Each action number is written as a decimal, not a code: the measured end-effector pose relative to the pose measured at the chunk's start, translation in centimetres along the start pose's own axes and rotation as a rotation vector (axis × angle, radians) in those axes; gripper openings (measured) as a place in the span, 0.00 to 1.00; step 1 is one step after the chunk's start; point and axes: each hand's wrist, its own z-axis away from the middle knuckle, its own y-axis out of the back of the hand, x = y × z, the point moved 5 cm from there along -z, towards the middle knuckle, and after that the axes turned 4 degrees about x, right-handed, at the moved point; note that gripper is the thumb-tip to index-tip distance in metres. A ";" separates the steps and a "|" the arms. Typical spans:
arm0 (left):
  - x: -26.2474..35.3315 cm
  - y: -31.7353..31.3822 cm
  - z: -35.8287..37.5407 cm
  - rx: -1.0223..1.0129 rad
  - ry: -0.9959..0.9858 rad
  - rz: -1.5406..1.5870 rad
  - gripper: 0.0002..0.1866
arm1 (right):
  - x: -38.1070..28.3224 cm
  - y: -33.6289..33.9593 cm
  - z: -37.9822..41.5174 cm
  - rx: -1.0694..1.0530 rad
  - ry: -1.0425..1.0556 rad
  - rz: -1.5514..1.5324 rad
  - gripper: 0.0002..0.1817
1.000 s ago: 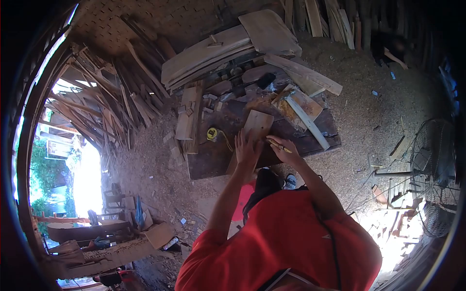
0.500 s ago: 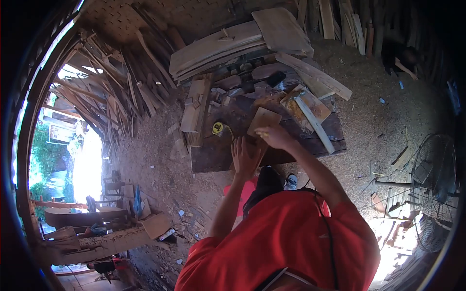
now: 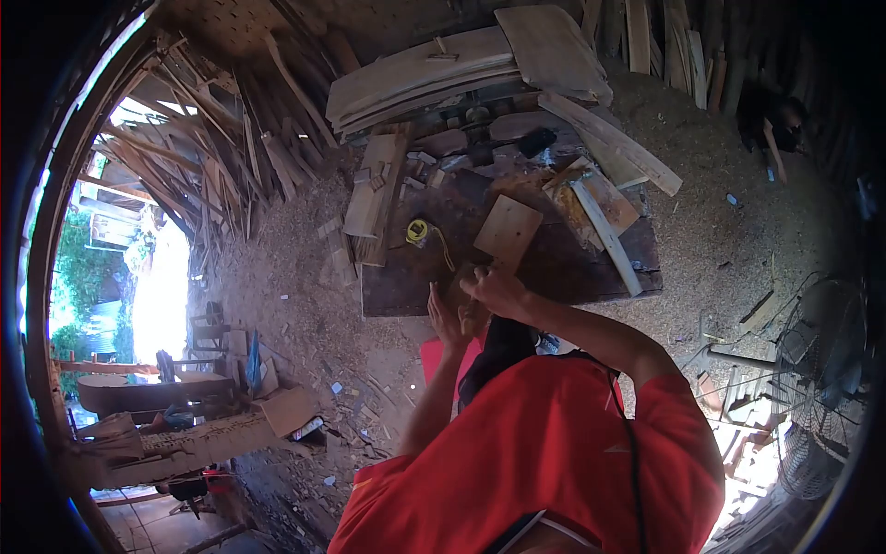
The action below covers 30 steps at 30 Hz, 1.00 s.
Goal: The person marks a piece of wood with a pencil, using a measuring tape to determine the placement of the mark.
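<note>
At the near edge of the dark workbench, my left hand rests against a small brown wooden piece, its fingers stretched out. My right hand is closed just above and right of that piece; what its fingers hold is too small to make out. Beyond my right hand a flat rectangular board with small dark holes lies on the bench. A yellow tape measure sits to the left, with a bit of its blade out toward my hands.
Long planks are stacked behind the bench. A narrow pale strip lies on its right side, another board on its left. A wire-caged fan stands at right. Another person's arm shows at the upper right.
My right hand has moved left and nearer to me, away from the flat board. The wooden piece by my left hand has moved toward me. The other person's arm has shifted.
</note>
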 end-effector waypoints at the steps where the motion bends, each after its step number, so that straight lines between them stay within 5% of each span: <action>1: -0.1 -0.1 0.0 -0.005 -0.033 -0.009 0.46 | 1.0 1.1 0.2 -0.008 0.000 -0.109 0.18; 5: -0.2 -0.6 -0.3 0.003 -0.064 -0.002 0.44 | 5.1 2.9 0.3 -0.004 -0.220 -0.426 0.16; 8: -0.9 -1.6 -0.7 -0.025 -0.005 -0.022 0.40 | 0.1 1.8 0.8 -0.005 -0.092 -0.051 0.17; 11: -2.0 -1.8 -0.3 -0.027 -0.070 -0.037 0.37 | -3.2 1.0 2.0 0.011 -0.073 -0.461 0.13; 15: -0.7 -1.5 -0.8 -0.010 -0.088 -0.045 0.35 | 3.9 2.9 1.0 -0.119 -0.377 -0.455 0.20; 17: -0.6 -1.6 -1.0 -0.008 -0.091 -0.040 0.34 | 9.5 1.0 0.1 0.128 -0.386 -0.371 0.23; 20: -0.3 -1.6 -1.1 -0.016 -0.084 -0.063 0.32 | 11.7 4.8 -0.6 0.218 -0.543 -0.356 0.26; 23: -0.5 -1.8 -1.0 -0.027 -0.104 -0.082 0.31 | 10.5 1.4 0.7 0.281 -0.543 -0.335 0.23; 27: -1.0 -1.9 -1.0 -0.041 -0.126 -0.112 0.30 | 9.0 2.8 1.6 0.081 -0.374 -0.346 0.29; 30: -0.5 -1.8 -1.0 -0.043 -0.113 -0.141 0.29 | 13.5 4.1 0.9 0.126 -0.526 -0.278 0.31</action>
